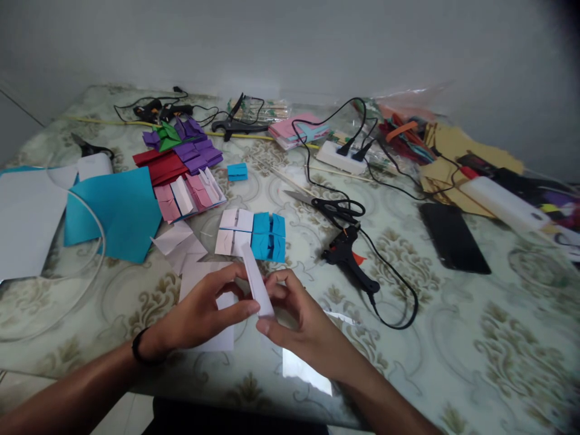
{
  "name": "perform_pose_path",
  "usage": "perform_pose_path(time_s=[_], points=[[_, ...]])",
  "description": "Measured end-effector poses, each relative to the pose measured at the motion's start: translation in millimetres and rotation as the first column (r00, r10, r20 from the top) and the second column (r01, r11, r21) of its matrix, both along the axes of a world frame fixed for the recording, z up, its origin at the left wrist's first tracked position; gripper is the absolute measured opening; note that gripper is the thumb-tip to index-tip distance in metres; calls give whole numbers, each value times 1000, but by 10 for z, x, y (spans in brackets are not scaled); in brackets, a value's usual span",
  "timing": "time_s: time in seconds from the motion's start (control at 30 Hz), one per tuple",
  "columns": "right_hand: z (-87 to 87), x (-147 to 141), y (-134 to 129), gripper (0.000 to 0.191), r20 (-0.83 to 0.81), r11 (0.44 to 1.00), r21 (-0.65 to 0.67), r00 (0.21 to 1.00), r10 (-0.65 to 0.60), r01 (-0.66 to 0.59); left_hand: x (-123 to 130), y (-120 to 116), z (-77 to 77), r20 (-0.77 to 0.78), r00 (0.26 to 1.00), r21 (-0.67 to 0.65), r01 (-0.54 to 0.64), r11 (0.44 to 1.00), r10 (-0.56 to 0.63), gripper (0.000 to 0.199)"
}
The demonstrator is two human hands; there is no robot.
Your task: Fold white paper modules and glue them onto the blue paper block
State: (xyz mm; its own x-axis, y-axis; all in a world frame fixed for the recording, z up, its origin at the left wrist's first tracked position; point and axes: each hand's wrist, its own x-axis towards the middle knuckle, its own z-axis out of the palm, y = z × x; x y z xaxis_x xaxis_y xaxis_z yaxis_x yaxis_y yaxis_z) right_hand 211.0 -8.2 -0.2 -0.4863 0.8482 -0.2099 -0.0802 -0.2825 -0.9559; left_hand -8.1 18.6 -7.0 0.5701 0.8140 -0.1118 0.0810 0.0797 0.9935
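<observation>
My left hand (212, 307) and my right hand (296, 314) both grip a narrow strip of folded white paper (256, 283), raised above the table and tilted. The left thumb presses near its lower end, while the right fingers pinch its other side. Under my left hand lies a white paper sheet (199, 338). Just beyond the hands sit small folded paper pieces, pale pink and white ones (228, 232) beside blue ones (269, 235). A creased white paper (181, 246) rests to their left.
Scissors (338, 208) and a black glue gun (351, 257) with its cord lie to the right, near a phone (453, 237). A white power strip (342, 158) stands behind. Blue paper (113, 211) and purple folded pieces (197, 156) are at the left.
</observation>
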Motion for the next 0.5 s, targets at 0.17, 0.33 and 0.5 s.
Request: perform_pose_path(time_s=[0.17, 0.33, 0.5], points=[[2, -6, -9, 30, 51, 999, 33, 999, 2, -4, 6, 3, 28, -27, 999, 12, 23, 1000, -22, 25], [-5, 6, -17, 27, 4, 1000, 17, 1000, 23, -24, 3, -11, 67, -82, 997, 21, 13, 1000, -12, 28], [-4, 41, -16, 25, 19, 999, 50, 1000, 0, -1, 0, -28, 105, -128, 992, -24, -23, 999, 20, 30]])
